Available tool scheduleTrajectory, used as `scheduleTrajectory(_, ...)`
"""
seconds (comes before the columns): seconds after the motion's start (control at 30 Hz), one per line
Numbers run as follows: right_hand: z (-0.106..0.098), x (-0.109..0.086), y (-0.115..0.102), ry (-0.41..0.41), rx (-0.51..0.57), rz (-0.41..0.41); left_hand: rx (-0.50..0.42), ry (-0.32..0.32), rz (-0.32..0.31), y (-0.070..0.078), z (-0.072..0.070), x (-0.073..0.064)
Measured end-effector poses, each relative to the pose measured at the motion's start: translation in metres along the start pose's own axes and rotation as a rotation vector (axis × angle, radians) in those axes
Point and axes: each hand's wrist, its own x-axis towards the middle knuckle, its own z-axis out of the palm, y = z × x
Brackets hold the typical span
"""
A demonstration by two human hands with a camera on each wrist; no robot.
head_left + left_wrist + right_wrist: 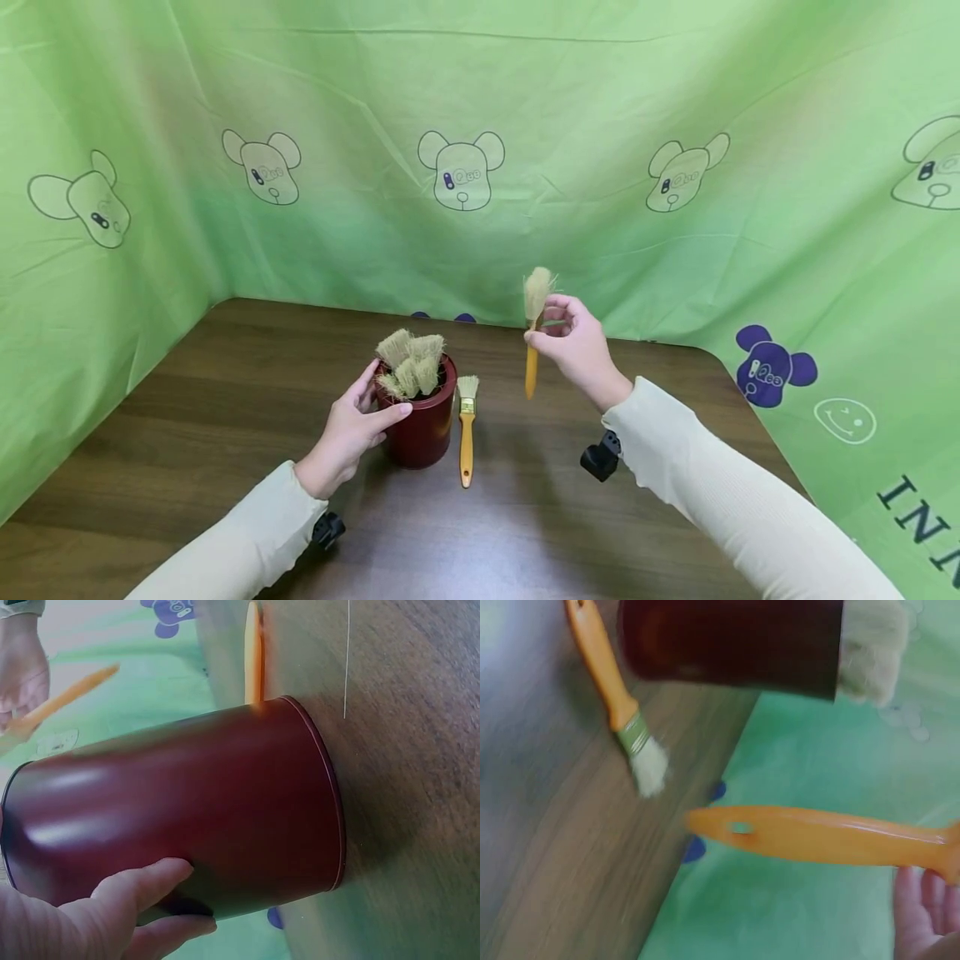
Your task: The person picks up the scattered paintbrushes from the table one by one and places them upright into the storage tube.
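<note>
In the head view a dark red cylindrical holder (417, 437) stands upright on the table, with several brushes (411, 367) in it, pale bristles up. My left hand (352, 429) grips its side near the rim, thumb at the front; the left wrist view shows fingers on the smooth red wall (187, 802). Right of the holder lies a paintbrush (467, 442) with an orange handle, bristles pointing away from me. Higher and to the right, my right hand (573, 342) pinches another paintbrush (532, 367) near the top of its orange handle, bristles up and handle hanging down.
The brown wooden table (225, 433) runs back to a green cloth backdrop (360, 225) printed with bear heads. That cloth also rises along both sides. A small black wrist camera (600, 457) sits under the right sleeve, another (327, 529) under the left.
</note>
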Motion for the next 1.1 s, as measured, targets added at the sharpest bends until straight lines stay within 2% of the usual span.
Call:
scheduleTrajectory(0.23,0.022,-0.006,-0.013,0.16,0.34,-0.138,-0.005,0.011,0.005,0.001,0.0,-0.001)
scheduleTrajectory(0.5,0.047,-0.005,-0.024,0.291,0.595,-0.225,0.007,0.01,0.011,0.003,-0.001,-0.005)
scheduleTrajectory(0.87,0.07,0.005,-0.031,0.282,0.664,-0.251,-0.006,0.017,0.007,0.002,0.0,-0.005)
scheduleTrajectory(1.1,0.084,0.012,-0.034,0.259,0.634,-0.279,-0.002,0.02,0.01,0.004,0.001,-0.004)
